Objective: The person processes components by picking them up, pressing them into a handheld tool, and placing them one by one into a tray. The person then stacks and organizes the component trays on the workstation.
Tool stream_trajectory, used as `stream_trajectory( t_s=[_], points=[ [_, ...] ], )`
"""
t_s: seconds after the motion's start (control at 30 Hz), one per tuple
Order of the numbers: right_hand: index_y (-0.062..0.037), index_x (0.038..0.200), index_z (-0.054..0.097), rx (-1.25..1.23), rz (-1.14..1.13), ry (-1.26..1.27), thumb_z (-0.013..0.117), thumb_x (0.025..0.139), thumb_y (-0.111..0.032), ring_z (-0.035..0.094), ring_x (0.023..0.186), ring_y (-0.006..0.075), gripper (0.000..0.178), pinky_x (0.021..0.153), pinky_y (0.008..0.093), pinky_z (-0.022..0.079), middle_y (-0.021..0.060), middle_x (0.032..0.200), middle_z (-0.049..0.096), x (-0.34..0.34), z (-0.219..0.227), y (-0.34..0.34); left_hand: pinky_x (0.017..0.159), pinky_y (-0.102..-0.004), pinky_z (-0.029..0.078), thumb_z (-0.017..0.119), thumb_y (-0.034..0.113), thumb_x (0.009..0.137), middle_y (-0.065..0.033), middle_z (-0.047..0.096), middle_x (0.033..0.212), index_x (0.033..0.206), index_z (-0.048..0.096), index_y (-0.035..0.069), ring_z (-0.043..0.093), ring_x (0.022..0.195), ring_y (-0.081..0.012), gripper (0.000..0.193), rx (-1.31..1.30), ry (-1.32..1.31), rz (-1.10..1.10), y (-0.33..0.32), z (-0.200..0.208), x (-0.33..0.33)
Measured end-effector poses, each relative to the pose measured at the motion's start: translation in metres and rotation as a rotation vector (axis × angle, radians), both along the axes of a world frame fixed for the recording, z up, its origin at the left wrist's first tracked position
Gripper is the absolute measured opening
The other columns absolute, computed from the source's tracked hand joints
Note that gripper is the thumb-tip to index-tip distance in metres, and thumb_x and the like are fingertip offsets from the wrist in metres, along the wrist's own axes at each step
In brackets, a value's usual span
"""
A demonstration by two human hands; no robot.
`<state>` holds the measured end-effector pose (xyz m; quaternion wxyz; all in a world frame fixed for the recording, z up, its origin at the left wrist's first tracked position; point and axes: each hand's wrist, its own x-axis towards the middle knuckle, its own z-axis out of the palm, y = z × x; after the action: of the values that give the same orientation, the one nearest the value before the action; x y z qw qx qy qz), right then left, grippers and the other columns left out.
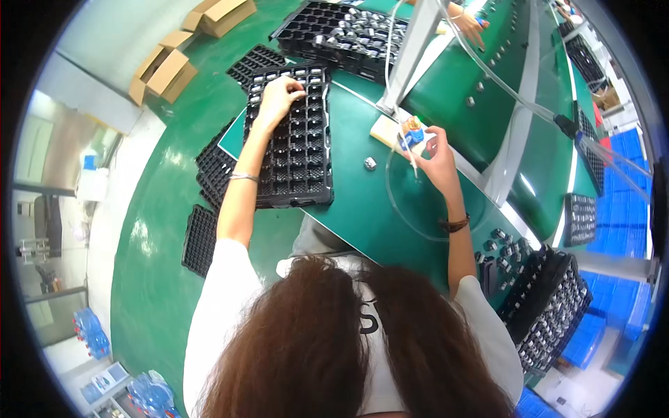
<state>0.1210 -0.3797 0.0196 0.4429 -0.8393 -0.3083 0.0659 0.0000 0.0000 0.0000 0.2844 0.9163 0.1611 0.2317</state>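
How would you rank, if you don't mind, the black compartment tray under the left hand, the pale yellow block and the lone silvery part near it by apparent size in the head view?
1. Black compartment tray
2. Pale yellow block
3. Lone silvery part

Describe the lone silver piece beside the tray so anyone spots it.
Find the green worktable, then the black tray under the left hand. Just right of that tray lies a small silver piece. It sits alone, unlike the clustered pieces farther right.
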Motion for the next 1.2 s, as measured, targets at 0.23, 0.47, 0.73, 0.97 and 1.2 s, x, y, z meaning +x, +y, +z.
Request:
stream_trajectory(
  t_s=[0.23, 0.47, 0.73, 0.97, 1.2],
  points=[
    [-0.0057, 0.108, 0.048, 0.132, 0.056, 0.009, 0.083, 0.063, -0.028, 0.052, 0.083, 0.0200, 0.061, 0.070, 0.0307, 0.044, 0.0080, 0.092, 0.050, -0.005, -0.003, 0.006, 0.083, -0.0298, 0.046, 0.068, 0.010, 0.076, -0.0104, 0.066, 0.096, 0.084, 0.065, 0.000, 0.062, 0.090, -0.0209, 0.012, -0.001, -0.014, -0.031, -0.003, 0.007, -0.002],
    [0.0028, 0.093, 0.058, 0.273, -0.068, -0.096, 0.071, 0.079, -0.021, 0.060, 0.069, 0.0170, 0.031, 0.067, 0.0292, 0.048, 0.0115, 0.077, 0.062, 0.023, -0.031, 0.040, 0.095, -0.0331, 0.044, 0.052, 0.018, 0.093, -0.0157, 0.054, 0.123, 0.107, 0.050, 0.004, 0.055, 0.110, -0.0234, 0.019, -1.297, -0.375, -0.181, -0.062, 0.038, -0.016],
    [-0.0048, 0.100, 0.061, 0.181, -0.490, -0.357, 0.066, 0.080, -0.033, 0.064, 0.080, 0.0343, 0.035, 0.071, 0.0382, 0.049, 0.0164, 0.084, 0.066, 0.152, -0.046, -0.011, 0.082, -0.0242, 0.050, 0.054, 0.011, 0.092, -0.0187, 0.057, 0.104, 0.106, 0.052, -0.004, 0.056, 0.091, -0.0208, 0.021, -1.938, -0.420, 0.020, -0.159, 0.026, -0.041],
    [-0.0030, 0.099, 0.059, -0.007, -0.557, -0.364, 0.066, 0.079, -0.035, 0.059, 0.075, 0.0378, 0.039, 0.070, 0.0451, 0.047, 0.0185, 0.074, 0.060, 0.160, -0.053, -0.014, 0.096, -0.0261, 0.040, 0.054, 0.017, 0.093, -0.0106, 0.057, 0.112, 0.125, 0.046, 0.003, 0.052, 0.103, -0.0179, 0.036, -1.808, -0.304, 0.017, -0.205, 0.031, -0.032],
    [-0.0044, 0.101, 0.059, 0.740, -0.182, 0.359, 0.060, 0.090, -0.022, 0.054, 0.077, 0.0056, 0.021, 0.065, 0.0199, 0.043, -0.0001, 0.090, 0.059, 0.069, -0.014, 0.003, 0.089, -0.0230, 0.040, 0.053, 0.014, 0.093, -0.0008, 0.054, 0.106, 0.130, 0.047, 0.004, 0.051, 0.096, -0.0096, 0.039, -1.454, -0.229, -0.193, -0.232, 0.027, -0.018]
  ],
)
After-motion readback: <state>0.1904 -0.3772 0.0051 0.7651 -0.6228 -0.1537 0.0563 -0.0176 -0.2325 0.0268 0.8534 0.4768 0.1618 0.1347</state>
